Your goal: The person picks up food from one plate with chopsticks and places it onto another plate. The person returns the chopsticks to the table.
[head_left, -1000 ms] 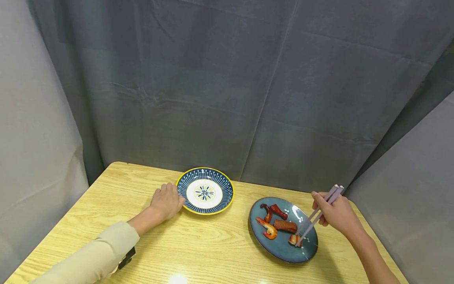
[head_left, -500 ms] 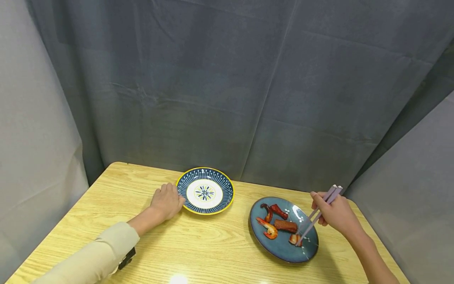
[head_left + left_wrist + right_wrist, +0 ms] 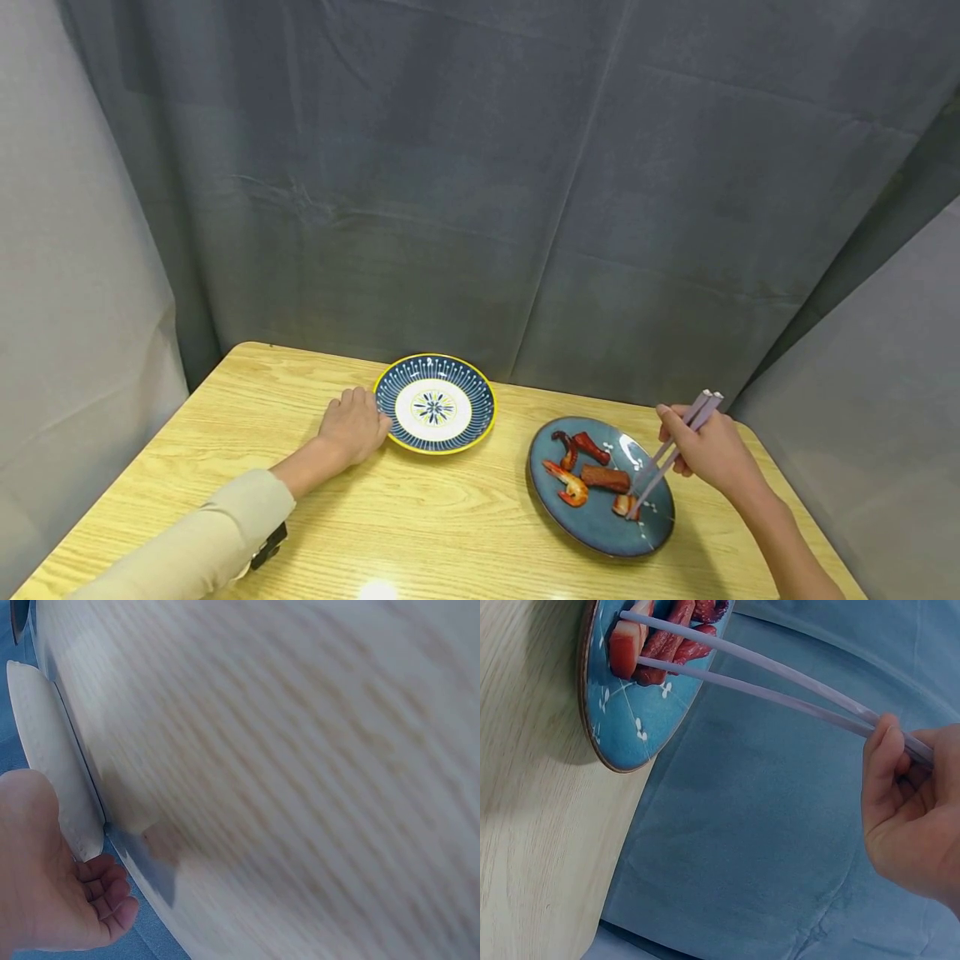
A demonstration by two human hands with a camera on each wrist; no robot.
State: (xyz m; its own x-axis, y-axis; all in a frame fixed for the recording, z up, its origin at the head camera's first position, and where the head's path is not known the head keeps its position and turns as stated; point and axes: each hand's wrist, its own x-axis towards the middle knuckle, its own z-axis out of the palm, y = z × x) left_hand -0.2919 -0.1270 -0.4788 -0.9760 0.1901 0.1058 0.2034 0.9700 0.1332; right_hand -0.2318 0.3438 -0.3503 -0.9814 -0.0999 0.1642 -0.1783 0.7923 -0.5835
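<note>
On the right, my right hand holds a pair of lilac chopsticks, pinched between thumb and fingers. Their tips straddle a small red-and-white striped piece of meat, one on each side. That piece lies on a blue-grey plate, near its right side. Over to the left, my left hand grips the left rim of a yellow-edged, blue-and-white patterned plate. In the left wrist view, the rim of this plate runs between the thumb and the curled fingers.
Beside the striped piece lie a shrimp, a brown sausage-like piece, a dark red piece and a curled tentacle. Both plates stand on a light wooden table. Grey curtains hang behind and at the sides.
The chopsticks' upper ends have tipped very slightly to the left, their tips staying at the striped meat. The blue-grey plate has shifted a hair to the right. My left hand stays put.
</note>
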